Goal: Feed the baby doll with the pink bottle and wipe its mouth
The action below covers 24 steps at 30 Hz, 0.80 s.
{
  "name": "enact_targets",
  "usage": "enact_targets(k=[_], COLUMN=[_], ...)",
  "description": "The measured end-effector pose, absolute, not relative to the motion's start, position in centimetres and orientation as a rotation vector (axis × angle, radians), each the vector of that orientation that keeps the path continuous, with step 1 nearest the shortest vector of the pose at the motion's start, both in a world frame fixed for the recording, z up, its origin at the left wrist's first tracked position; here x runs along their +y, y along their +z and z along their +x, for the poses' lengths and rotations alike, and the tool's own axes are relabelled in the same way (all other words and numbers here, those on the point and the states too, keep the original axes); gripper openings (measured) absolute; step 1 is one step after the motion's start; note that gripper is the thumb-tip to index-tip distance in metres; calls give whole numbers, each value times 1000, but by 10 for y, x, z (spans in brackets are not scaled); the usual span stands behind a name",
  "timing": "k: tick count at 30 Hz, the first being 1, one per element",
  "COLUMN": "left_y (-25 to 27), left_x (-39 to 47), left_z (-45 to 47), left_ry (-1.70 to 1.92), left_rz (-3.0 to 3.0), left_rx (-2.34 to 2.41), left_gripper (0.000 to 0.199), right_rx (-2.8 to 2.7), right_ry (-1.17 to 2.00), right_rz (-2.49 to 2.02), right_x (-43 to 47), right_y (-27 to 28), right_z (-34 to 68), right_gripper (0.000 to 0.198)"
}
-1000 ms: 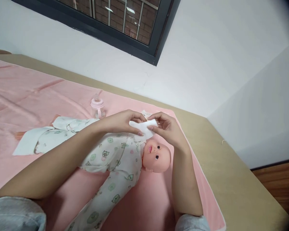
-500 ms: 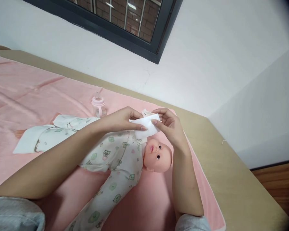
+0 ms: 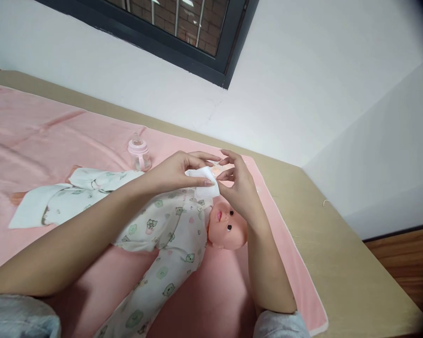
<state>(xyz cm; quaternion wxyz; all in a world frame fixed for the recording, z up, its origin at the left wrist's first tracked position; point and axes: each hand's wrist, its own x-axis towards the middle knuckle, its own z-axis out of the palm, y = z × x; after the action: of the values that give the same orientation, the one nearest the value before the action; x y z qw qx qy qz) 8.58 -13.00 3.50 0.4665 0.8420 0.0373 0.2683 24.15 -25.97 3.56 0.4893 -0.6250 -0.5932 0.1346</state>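
Note:
A folded white tissue (image 3: 207,188) is pinched in my left hand (image 3: 183,171), with the thumb lying across its front and the fingers behind. My right hand (image 3: 238,183) curls at the tissue's right edge, its thumb and a fingertip against that edge while the upper fingers arch away. Below both hands lies a baby doll (image 3: 227,227) on its back, in white clothes (image 3: 169,230) printed with green and brown figures. The tissue is just above the doll's neck and far shoulder. Its far arm is mostly hidden behind my hands.
A baby bottle (image 3: 139,155) with a pink collar and handle stands beyond the doll's legs. A pink blanket (image 3: 38,126) covers much of the wooden table (image 3: 324,253). Behind are a white wall (image 3: 285,94) and a dark-framed window (image 3: 218,70).
The tissue is folded over to a narrower shape, its right part turned toward my left hand. My right hand has shifted left and its fingers have spread. The view has moved slightly.

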Motion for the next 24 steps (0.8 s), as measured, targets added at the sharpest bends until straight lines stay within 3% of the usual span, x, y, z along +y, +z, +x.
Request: enact_targets(k=[6, 17, 24], left_y=[33, 39, 30], left_x=[-132, -136, -146], left_z=[86, 84, 90], left_ry=[646, 562, 191], left_rz=[1932, 1940, 2214], left_rx=[192, 263, 187], left_gripper=[24, 25, 27], right_rx=[-1458, -1452, -1264], right_ry=[246, 296, 477], right_rz=[-1549, -1557, -1702], right_x=[-264, -263, -230], right_y=[35, 39, -13], right_z=[244, 290, 346], right_gripper=[70, 62, 53])
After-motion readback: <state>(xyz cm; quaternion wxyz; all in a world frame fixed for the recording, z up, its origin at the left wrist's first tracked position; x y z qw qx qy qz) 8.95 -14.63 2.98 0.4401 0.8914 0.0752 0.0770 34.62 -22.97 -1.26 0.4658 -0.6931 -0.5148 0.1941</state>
